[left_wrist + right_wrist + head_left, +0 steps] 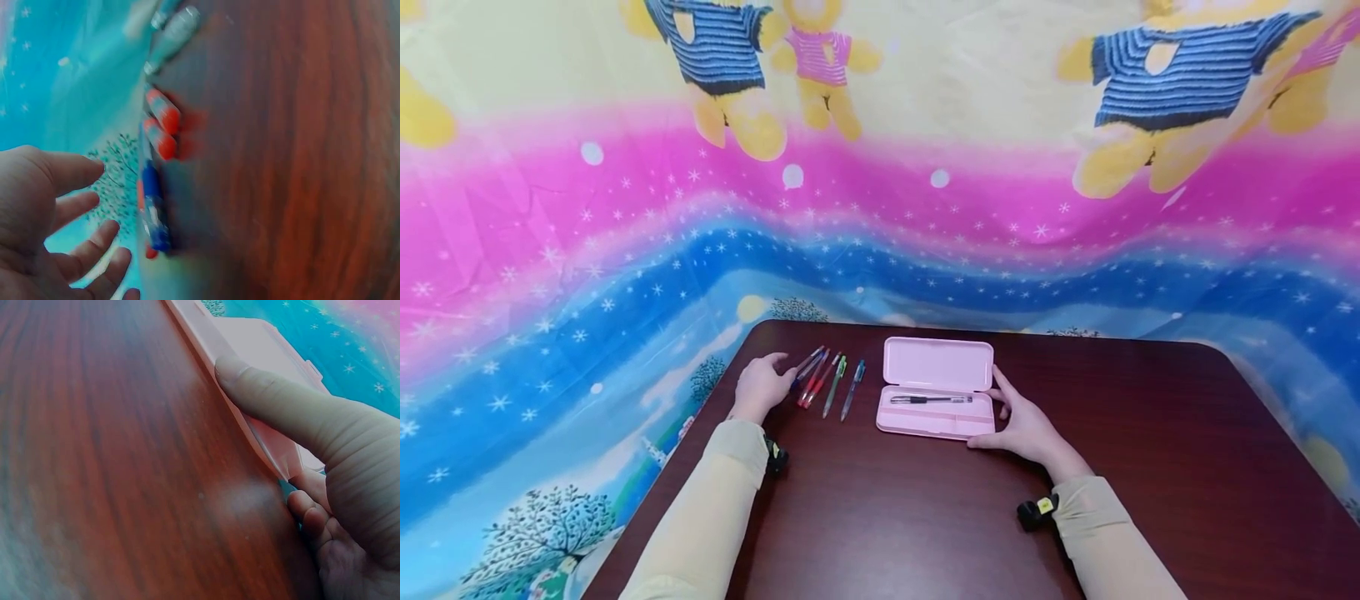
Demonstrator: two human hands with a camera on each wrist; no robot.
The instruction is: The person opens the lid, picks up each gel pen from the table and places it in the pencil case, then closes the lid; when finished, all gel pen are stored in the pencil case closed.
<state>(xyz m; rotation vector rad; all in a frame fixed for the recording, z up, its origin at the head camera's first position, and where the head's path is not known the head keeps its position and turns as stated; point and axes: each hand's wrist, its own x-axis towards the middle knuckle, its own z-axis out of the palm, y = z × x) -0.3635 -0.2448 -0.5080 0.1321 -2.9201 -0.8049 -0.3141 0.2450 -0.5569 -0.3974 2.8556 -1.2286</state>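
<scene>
A pink pencil case (938,365) lies on the table with its lid folded back. Inside its upper compartment rests a black-capped clear pen (929,400). My right hand (1030,427) grips the right end of the case, the thumb (265,400) along its front wall and the other fingers around the end. To the left, my left hand (762,388) reaches beside a group of pens, fingers spread and holding nothing. Nearest to it is a blue pen (155,209), with red pens (164,115) beside it. A green pen (834,387) and a teal-blue pen (853,390) lie farther right.
The dark brown wooden table (880,508) has rounded far corners. Behind it hangs a patterned cloth (880,225) with bears, snowflakes and trees. Small black cameras sit at both sleeve cuffs (1082,504).
</scene>
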